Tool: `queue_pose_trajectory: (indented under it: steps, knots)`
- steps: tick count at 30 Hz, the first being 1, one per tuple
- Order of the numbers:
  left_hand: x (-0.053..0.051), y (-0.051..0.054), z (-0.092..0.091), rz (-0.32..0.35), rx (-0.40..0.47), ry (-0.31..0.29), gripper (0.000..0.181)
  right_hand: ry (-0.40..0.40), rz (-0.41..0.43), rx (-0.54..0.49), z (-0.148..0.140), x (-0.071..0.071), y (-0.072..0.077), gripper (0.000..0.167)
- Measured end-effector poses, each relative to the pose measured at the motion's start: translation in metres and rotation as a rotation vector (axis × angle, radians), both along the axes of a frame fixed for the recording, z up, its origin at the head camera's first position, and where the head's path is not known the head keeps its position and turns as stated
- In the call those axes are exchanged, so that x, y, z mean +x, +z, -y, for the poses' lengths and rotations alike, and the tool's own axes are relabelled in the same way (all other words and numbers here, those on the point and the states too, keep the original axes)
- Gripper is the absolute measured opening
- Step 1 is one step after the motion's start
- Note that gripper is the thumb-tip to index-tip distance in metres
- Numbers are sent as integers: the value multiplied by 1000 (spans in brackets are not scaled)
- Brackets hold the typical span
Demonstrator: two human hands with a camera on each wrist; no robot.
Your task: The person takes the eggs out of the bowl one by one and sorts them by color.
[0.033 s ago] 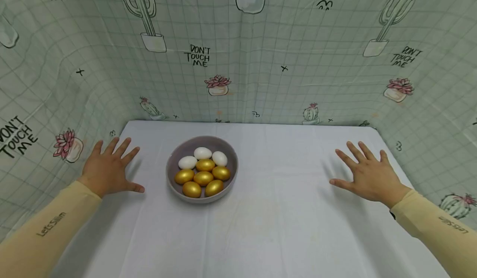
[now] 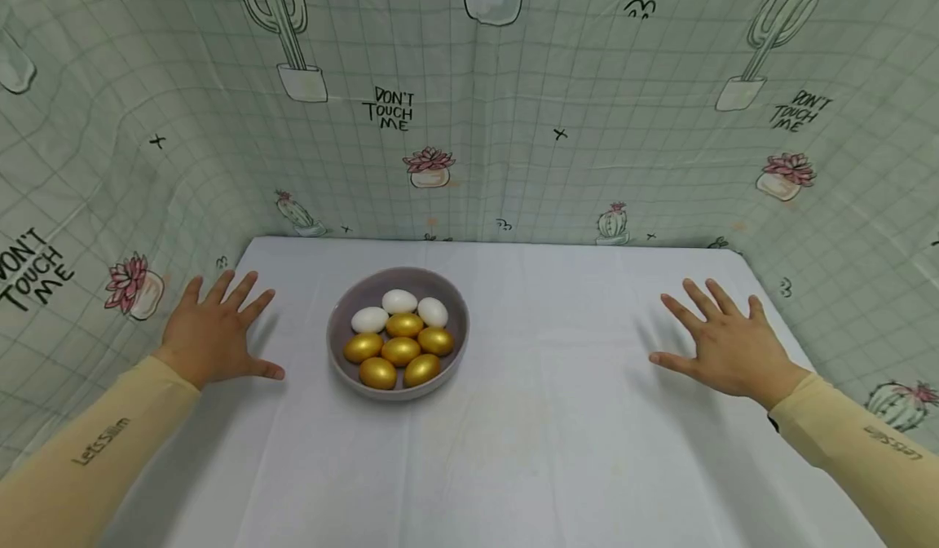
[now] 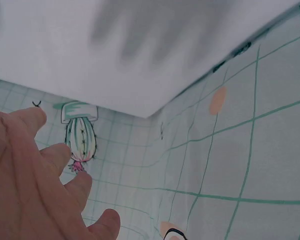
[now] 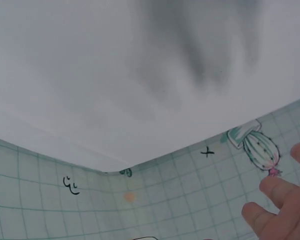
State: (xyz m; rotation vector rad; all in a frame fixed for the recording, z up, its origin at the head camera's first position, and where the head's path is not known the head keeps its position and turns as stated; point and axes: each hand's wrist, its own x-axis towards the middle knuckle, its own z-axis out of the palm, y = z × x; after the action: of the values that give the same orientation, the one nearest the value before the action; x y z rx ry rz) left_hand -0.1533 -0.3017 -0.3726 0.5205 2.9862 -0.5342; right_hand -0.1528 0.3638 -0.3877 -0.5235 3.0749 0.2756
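A round mauve bowl [image 2: 339, 373] stands left of centre on the white tabletop. Inside it lie several gold eggs [image 2: 401, 352] in front and three white eggs [image 2: 399, 302] toward the back. My left hand [image 2: 213, 336] hovers to the left of the bowl, fingers spread, holding nothing. Far off on the right side, my right hand [image 2: 734, 344] is likewise spread above the table and holds nothing. Both wrist views show only fingers, with hand shadows on the white surface; the bowl is in neither.
The white table [image 2: 557, 417] reaches back to a pale green gridded cloth [image 2: 543, 181] printed with cacti and words, which hangs behind and along both sides. Beige sleeves [image 2: 110, 442] cover the forearms.
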Motion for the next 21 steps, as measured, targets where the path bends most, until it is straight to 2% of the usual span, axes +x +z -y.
queue_pose_trajectory:
  steps: [12, 17, 21]
  knots:
    - [0, -1, 5, 49, 13, 28, 125, -3, 24, 3, -2, 0, -1, 96]
    - [-1, -2, -1, 67, 26, 21, 126, 16, 19, -11, 5, -3, 3, 95]
    - [-2, -5, -10, 85, 66, 18, 125, 65, 10, -21, 23, -10, 11, 94]
